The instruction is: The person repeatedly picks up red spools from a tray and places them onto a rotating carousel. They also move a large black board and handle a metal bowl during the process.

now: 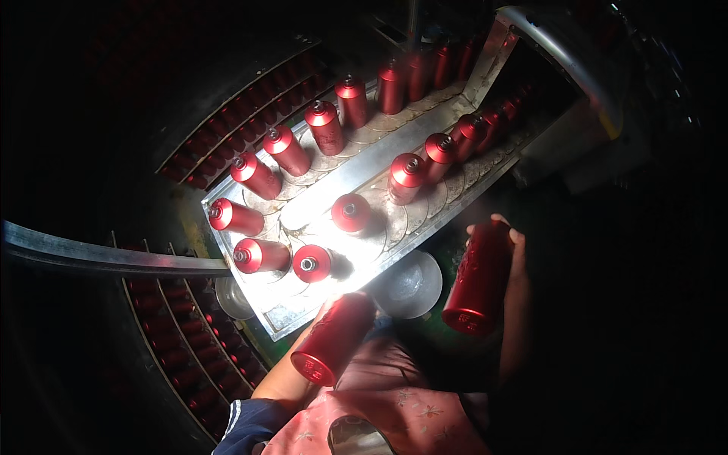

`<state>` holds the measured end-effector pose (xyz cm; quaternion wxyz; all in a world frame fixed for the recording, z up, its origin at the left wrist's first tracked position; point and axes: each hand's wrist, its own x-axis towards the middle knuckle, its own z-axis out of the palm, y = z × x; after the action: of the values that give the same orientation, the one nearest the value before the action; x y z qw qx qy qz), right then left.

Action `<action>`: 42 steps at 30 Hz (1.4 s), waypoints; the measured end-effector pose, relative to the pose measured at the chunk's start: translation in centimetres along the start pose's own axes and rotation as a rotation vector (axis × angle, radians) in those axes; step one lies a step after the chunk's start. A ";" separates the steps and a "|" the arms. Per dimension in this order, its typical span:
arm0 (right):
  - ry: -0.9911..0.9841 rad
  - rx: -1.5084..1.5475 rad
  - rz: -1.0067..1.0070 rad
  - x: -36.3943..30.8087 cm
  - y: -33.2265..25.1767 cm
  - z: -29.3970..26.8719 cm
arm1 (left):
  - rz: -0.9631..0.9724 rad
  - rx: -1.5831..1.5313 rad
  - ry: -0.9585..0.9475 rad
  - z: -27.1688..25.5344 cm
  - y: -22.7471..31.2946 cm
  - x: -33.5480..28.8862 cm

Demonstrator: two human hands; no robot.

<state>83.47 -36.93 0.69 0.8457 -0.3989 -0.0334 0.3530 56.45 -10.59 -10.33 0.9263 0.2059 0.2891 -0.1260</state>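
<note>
In my left hand [324,308] is a red metal bottle [335,338], tilted so its flat base faces me. That bottle hides most of the fingers. My right hand [518,247] is wrapped round another red metal bottle [482,274], held off to the right of the conveyor, also with its base toward me. Fingertips show at its upper end. Ahead of both hands, more red bottles with narrow silver necks stand upright along a looping plate conveyor [350,173]. Closest to my left hand is one standing bottle [312,263] at the conveyor's near end.
A pale round bowl [412,285] sits beneath the conveyor's near edge, between my hands. At the far right the conveyor enters a metal housing [565,57]. Racks of red bottles stand at the lower left [180,337] and behind the conveyor [241,121]. A metal rail [114,254] crosses from the left.
</note>
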 end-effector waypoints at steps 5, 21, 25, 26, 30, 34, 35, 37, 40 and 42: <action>-0.098 -0.632 -0.638 10.5 -9.8 9.1 | 0.331 -0.226 0.242 1.2 5.6 -11.1; -0.421 -1.671 -0.634 31.0 8.5 9.4 | 1.424 1.132 0.881 12.5 19.2 -18.4; -0.480 -1.712 -0.568 28.8 6.5 10.1 | 1.458 1.324 0.862 12.3 22.5 -8.6; -0.486 -1.679 -0.566 28.5 5.9 10.3 | 1.428 1.330 0.868 11.4 22.9 -5.4; -0.355 -1.461 -0.694 24.1 3.0 9.7 | 1.327 1.512 0.856 9.3 23.4 5.9; -0.313 -1.207 -0.642 17.4 1.8 7.0 | 1.287 1.555 0.877 7.2 22.0 11.5; -0.310 -1.183 -0.604 16.0 2.1 6.3 | 1.291 1.595 0.877 6.2 21.8 12.2; -0.321 -1.260 -0.594 14.7 3.2 4.7 | 1.248 1.636 0.827 6.0 21.5 12.9; -0.278 -1.404 -0.642 15.6 6.5 3.1 | 1.123 1.755 0.751 5.9 22.7 12.2; -0.188 -1.445 -0.638 16.6 7.6 3.0 | 0.980 1.762 0.773 6.4 23.4 11.2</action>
<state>90.53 -21.32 -6.36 0.4317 -0.7885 -0.4377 0.0171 76.73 5.88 -4.86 0.2477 0.9192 0.2558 0.1681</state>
